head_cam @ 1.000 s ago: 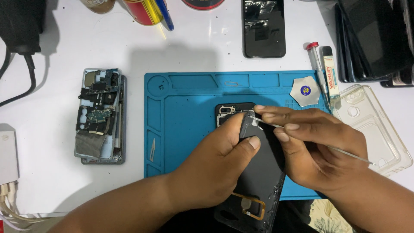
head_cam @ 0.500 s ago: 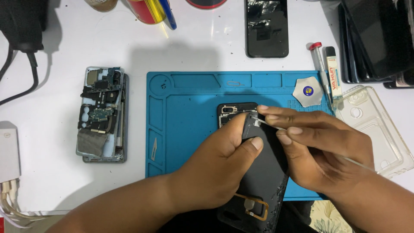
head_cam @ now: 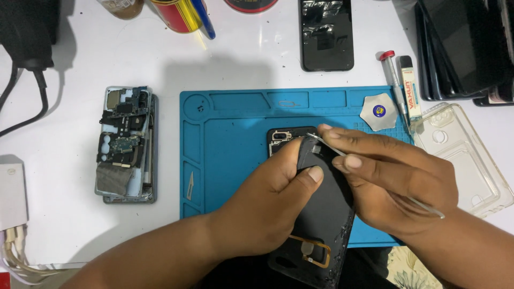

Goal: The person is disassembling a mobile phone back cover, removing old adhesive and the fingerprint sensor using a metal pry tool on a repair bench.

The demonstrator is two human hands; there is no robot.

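- White tabletop fills the view, seen from above, with a black block and its cable at the upper left corner.
- Blue repair mat lies in the middle of it, with moulded compartments along its top edge.
- Stack of dark phones and screens sits at the upper right, well apart from the mat.
- Dark phone lies tilted over the mat's lower right part, its back cover partly lifted, camera end toward the mat's centre.
- Left hand grips the phone from the left side, thumb pressed on the dark back cover.
- Right hand is closed around thin metal tweezers, whose tip meets the phone's upper edge just beside the left thumb.
- Clear phone case rests just right of the mat.
- Opened phone body, circuit boards showing, lies left of the mat.
- Another black phone lies above the mat.
- Round white opening pick sits on the mat's upper right corner.
- Slim tube with a red cap lies near that pick.
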